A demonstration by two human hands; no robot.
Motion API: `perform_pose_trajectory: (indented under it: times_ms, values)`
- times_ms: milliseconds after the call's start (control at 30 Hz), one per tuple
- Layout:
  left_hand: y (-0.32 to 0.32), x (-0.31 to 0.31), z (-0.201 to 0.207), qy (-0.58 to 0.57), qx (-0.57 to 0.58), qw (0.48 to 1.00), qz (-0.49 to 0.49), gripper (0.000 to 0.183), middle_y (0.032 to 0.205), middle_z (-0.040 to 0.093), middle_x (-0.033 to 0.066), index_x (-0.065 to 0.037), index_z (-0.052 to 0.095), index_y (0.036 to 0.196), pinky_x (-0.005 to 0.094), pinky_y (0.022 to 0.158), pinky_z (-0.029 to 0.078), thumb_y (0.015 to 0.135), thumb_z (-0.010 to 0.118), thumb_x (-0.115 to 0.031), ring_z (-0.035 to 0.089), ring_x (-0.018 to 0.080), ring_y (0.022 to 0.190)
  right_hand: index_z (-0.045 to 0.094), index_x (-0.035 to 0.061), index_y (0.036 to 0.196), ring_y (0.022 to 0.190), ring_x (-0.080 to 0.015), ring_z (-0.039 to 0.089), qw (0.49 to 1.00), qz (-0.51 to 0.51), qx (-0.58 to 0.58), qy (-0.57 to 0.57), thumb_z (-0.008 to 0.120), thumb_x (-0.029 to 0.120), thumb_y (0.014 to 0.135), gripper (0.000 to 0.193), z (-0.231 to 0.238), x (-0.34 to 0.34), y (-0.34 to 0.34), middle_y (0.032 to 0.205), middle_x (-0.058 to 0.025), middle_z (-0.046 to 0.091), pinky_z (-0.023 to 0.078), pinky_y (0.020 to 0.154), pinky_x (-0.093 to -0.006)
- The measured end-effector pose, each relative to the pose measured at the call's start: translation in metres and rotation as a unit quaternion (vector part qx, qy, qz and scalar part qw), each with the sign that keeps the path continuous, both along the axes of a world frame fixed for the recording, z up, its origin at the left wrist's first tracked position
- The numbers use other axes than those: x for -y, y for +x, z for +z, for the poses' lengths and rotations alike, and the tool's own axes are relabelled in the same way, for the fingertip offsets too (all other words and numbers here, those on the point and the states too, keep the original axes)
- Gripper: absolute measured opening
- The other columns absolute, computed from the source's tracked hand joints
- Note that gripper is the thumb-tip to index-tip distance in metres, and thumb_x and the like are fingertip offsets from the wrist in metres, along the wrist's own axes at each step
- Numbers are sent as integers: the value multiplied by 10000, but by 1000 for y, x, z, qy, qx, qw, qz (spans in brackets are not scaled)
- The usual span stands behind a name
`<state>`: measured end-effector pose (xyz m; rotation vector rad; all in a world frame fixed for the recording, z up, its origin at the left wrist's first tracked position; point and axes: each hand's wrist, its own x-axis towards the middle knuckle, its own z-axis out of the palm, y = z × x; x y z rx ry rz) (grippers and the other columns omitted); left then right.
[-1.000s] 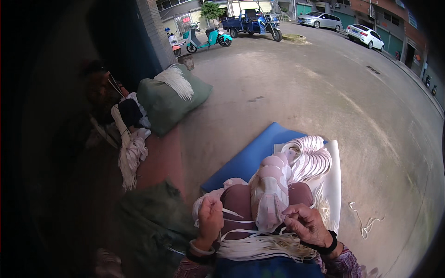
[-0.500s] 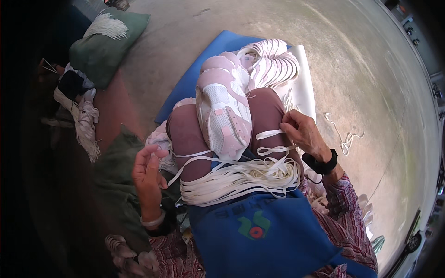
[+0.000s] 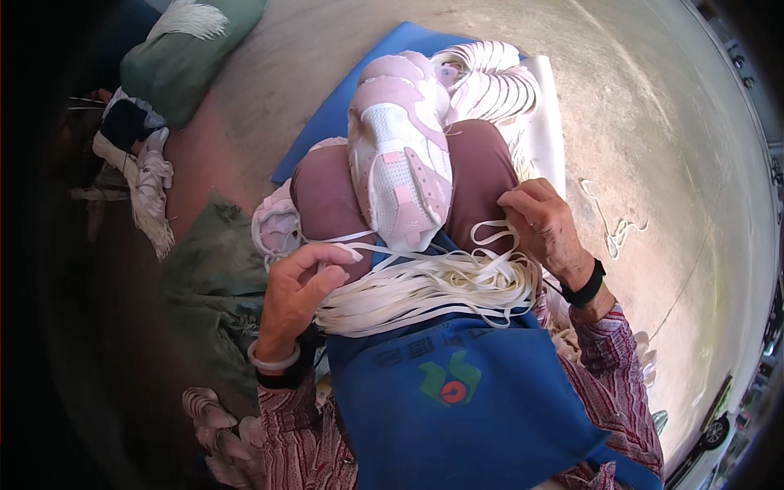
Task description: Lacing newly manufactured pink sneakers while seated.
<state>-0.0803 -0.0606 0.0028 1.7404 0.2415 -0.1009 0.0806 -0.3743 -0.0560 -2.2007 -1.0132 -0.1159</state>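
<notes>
A bundle of flat cream shoelaces lies across my lap on a blue apron. My right hand pinches a shoelace, which curves down beside my right thigh. At the bundle's left end, my left hand has thumb and index finger apart; its other fingers are partly hidden. A shoelace runs from near its fingertips toward the bundle. Between my knees rests a stack of pink and white shoe uppers. Another pink and white shoe upper sits by my left knee.
More shoe uppers are fanned out beyond my right knee, over blue and white sheets. A loose lace lies on the floor at right. Green sacks and laced shoe uppers are at left. More pink pieces lie at lower left.
My left hand has moved right and its thumb and index finger have parted. My right hand still pinches a lace, its free end now drawn in. The view has tilted slightly.
</notes>
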Motion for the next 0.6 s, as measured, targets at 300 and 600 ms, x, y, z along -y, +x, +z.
perform_pose_trajectory:
  times_ms: [300, 600]
  values:
    - [-11, -20, -17, 166, 100, 974, 119, 217, 871, 680, 47, -9, 634, 1156, 241, 779, 455, 1001, 516, -104, 585, 87, 802, 628, -23, 1029, 819, -154, 653, 798, 106, -363, 470, 604, -27, 927, 105, 82, -49, 7, 913, -76, 655, 556, 696, -296]
    - [-10, -20, -9, -14, 57, 977, 205, 206, 853, 643, 41, 16, 646, 1079, 224, 698, 446, 1000, 508, -116, 572, 87, 704, 610, -63, 1094, 790, -134, 658, 883, -105, -426, 167, 587, -34, 900, 198, 12, -5, 14, 920, -69, 649, 544, 690, -260]
